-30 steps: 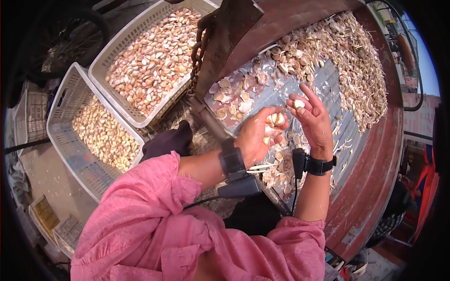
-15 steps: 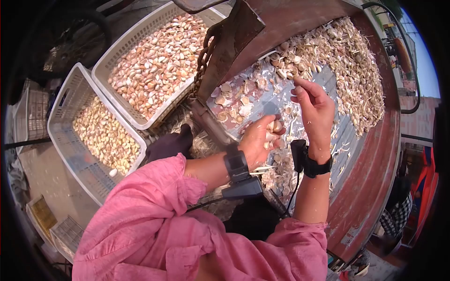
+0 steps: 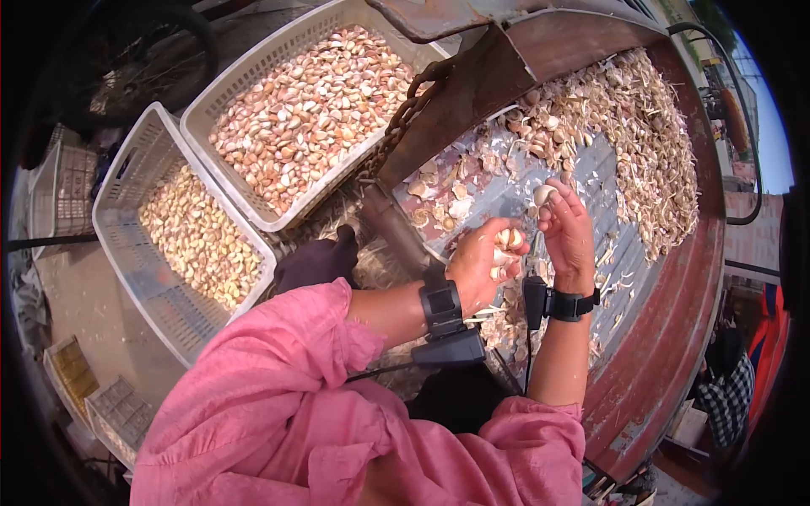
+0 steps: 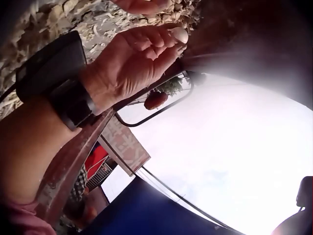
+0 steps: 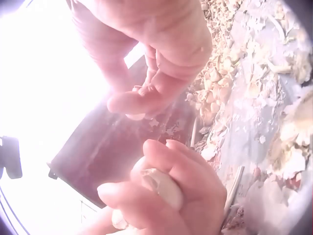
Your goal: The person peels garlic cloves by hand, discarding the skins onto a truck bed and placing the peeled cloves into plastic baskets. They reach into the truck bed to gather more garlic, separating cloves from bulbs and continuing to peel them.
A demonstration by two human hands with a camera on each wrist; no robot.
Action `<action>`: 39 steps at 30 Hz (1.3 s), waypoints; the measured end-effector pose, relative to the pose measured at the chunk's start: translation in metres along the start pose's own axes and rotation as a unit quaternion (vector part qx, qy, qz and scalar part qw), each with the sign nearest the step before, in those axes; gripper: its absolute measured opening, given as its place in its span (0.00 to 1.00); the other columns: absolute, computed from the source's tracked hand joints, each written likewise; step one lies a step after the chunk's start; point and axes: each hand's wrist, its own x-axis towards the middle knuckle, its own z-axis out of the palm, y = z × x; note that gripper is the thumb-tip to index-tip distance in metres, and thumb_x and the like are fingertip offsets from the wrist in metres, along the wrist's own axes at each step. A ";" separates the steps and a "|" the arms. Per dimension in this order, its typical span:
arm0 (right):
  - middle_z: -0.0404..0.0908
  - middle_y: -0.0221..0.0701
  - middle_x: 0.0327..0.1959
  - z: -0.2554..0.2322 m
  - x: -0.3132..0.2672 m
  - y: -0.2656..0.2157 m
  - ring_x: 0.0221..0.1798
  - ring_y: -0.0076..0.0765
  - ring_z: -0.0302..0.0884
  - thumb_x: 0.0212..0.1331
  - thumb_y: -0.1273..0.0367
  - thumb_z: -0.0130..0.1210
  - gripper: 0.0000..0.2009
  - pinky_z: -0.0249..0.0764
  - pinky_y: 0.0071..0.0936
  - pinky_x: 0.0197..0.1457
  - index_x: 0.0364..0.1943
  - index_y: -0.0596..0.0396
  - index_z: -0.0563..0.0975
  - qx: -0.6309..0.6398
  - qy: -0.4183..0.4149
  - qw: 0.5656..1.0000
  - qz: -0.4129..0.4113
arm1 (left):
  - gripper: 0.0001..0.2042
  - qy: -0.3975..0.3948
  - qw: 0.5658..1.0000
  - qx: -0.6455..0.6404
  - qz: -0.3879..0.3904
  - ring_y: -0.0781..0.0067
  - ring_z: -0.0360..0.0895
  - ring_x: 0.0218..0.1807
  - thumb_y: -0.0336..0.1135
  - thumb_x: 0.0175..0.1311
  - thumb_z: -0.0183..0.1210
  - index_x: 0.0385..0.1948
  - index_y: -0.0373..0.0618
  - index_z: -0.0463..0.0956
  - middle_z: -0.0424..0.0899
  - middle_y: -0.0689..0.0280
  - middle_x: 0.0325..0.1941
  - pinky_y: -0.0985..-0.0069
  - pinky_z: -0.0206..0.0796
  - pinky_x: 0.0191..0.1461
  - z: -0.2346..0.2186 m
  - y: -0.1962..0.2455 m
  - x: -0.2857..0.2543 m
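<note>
My left hand curls around a few garlic cloves, their pale sides showing between the fingers. In the right wrist view, one smooth white clove lies between that hand's thumb and fingers. Just to the right and a little farther off, my right hand is raised, pinching a single clove at its fingertips. The left wrist view shows this clove between thumb and fingers, pale and rounded. The two hands are apart, above a metal bed scattered with garlic skins.
A heap of dry skins and stems lies along the bed's far right side. At left stand a large crate of pinkish unpeeled cloves and a smaller crate of paler cloves. A rusty chain hangs by the bed's corner post.
Half a second ago no clove showed at the right fingertips, and a white one was over the smaller crate; now a clove is pinched there. The left hand keeps its cloves. The view has shifted slightly.
</note>
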 end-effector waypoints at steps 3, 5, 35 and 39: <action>0.73 0.35 0.34 0.004 -0.072 -0.005 0.24 0.18 0.67 0.53 0.71 0.50 0.17 0.65 0.12 0.23 0.47 0.62 0.64 0.096 0.045 0.994 -0.025 | 0.08 0.014 1.000 -0.027 -0.006 0.77 0.72 0.30 0.38 0.58 0.45 0.32 0.44 0.68 0.74 0.68 0.27 0.82 0.61 0.25 -0.008 -0.003 -0.010; 0.72 0.37 0.37 -0.002 -0.117 0.001 0.25 0.20 0.67 0.52 0.70 0.51 0.19 0.65 0.12 0.24 0.48 0.61 0.63 0.120 0.076 0.989 -0.029 | 0.08 -0.002 0.999 -0.044 0.006 0.76 0.72 0.31 0.38 0.57 0.45 0.31 0.44 0.68 0.74 0.67 0.28 0.82 0.61 0.25 -0.015 0.000 -0.027; 0.72 0.29 0.23 0.138 -0.314 0.010 0.22 0.18 0.67 0.46 0.80 0.53 0.06 0.62 0.13 0.23 0.30 0.62 0.76 -0.350 0.092 0.882 -0.302 | 0.12 -0.286 0.817 0.497 0.060 0.86 0.70 0.23 0.32 0.58 0.52 0.42 0.38 0.70 0.74 0.70 0.27 0.88 0.65 0.26 -0.053 -0.016 -0.250; 0.72 0.29 0.25 0.134 -0.336 0.002 0.23 0.18 0.68 0.48 0.79 0.52 0.06 0.62 0.13 0.24 0.32 0.62 0.75 -0.296 0.040 0.923 -0.243 | 0.12 -0.326 0.816 0.477 0.014 0.86 0.70 0.25 0.32 0.58 0.51 0.42 0.38 0.70 0.74 0.69 0.28 0.88 0.64 0.25 -0.056 -0.020 -0.260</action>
